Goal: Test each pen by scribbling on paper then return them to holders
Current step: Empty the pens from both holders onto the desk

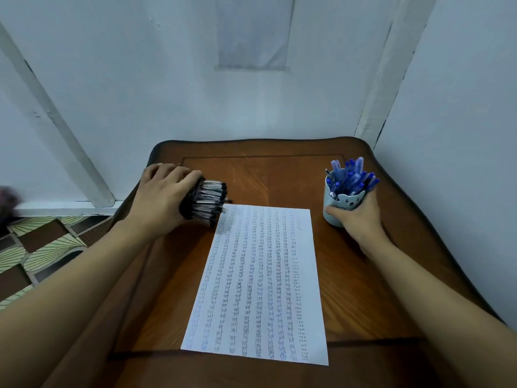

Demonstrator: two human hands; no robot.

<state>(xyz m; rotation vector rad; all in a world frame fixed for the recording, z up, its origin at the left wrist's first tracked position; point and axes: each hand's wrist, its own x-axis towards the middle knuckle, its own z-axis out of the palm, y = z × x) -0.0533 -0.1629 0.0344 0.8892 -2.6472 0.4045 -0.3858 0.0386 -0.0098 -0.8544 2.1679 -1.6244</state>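
left hand [163, 191] curled round the tipped black pen holder [188, 204], far left; right hand [358, 217] gripping the bear cup [334, 204] of blue pens [349, 177], far right; scribbled paper [257, 281] between, on a wooden table [363, 289]; white walls [140, 79]

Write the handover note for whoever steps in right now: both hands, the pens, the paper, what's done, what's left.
Left hand: grips the black mesh holder, tipped on its side, with its black pens pointing at the sheet.
Right hand: holds the pale bear-face cup, which stands upright and is full of blue pens.
The white paper sheet lies mid-table on the brown wooden table.
Done: the sheet is filled with rows of black and blue scribbles. No pen is loose.
Left: probably stand the black holder upright. I cannot tell whether every pen was tested.
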